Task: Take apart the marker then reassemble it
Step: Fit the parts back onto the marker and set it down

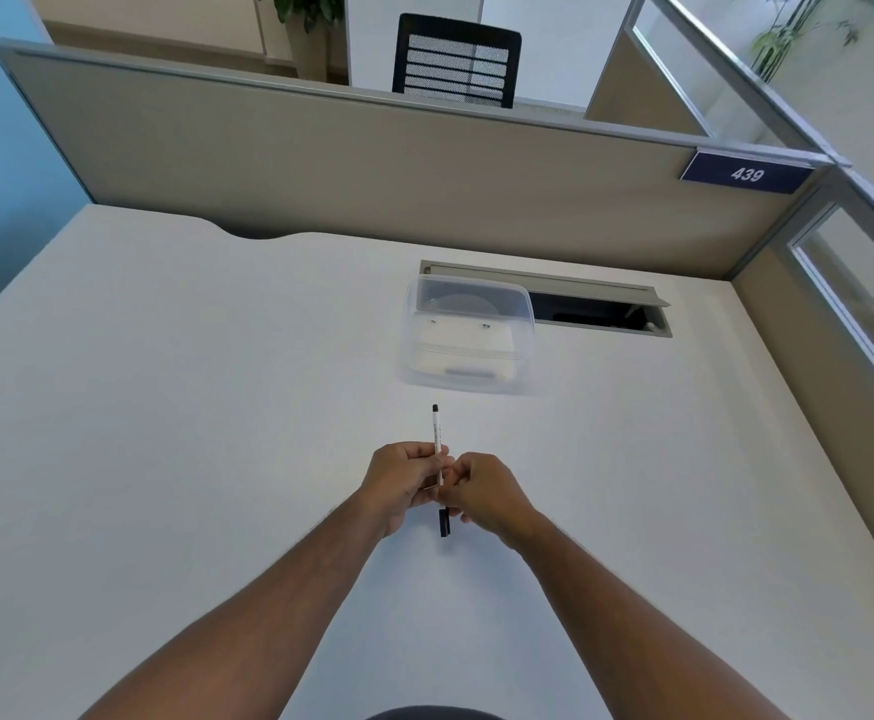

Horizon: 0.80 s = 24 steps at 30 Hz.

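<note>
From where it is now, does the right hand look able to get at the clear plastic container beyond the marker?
Probably yes, once freed. The right hand is on the marker, shared with the left hand. Only bare desk lies between them and the clear container.

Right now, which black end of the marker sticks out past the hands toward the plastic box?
The small black end on the white marker, pointing at the plastic box. The longer black end hangs below the hands.

Head cam – looks fwd/down, close over hands (pixel 445 485) at desk (pixel 165 407).
</note>
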{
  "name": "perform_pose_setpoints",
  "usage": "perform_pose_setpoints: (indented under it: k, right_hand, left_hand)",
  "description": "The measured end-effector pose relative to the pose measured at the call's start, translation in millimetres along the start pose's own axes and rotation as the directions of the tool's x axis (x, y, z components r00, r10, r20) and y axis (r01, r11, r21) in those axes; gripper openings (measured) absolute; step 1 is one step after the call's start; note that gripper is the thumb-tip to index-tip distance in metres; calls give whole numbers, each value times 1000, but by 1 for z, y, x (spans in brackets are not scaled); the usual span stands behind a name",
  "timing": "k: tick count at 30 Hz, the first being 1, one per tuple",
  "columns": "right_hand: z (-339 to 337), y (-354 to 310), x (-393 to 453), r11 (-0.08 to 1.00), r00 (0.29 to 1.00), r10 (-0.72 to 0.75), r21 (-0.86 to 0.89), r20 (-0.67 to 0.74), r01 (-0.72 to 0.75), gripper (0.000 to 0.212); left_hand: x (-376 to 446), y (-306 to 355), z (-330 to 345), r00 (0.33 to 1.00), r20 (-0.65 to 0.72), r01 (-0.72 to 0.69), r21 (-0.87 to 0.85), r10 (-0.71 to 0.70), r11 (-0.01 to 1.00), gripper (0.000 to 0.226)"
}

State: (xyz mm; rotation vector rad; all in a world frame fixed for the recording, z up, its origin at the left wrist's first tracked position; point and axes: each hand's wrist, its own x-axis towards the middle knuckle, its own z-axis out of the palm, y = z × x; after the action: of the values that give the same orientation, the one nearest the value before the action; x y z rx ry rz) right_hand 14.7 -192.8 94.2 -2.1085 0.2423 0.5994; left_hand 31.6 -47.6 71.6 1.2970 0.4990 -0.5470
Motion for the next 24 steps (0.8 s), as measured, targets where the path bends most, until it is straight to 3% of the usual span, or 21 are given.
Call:
perform_pose_setpoints:
  k: [8,12,15,18,21,24]
  right_hand:
    - [9,4,5,981,971,87,-152,-221,-123,15]
    - [15,5,6,961,963,122,-212,-240,-175,7]
    - [20,6,7,961,962,140,-199,-236,-189,15]
    - [20,6,9,965,964,137,-190,-229,-183,16]
    - [20,9,10,967,968,120,-194,-221,-164,17]
    - [19,13,11,966,964,89,-214,-250,-144,18]
  left_hand:
    - [4,-4,-15,973,-211,-102,-10,97,995,19]
    - [7,-10,-25,944,-263,-177,101,198,979,17]
    - [3,-12,-26,918,-246,-251,253,312,935,17]
    - [1,-17,-27,880,-155,-314,520,449,795,29]
    - [1,-25,-29,839,-2,-360,747,543,559,38]
    - [5,-34,-31,812,120,-366,867,571,338,46]
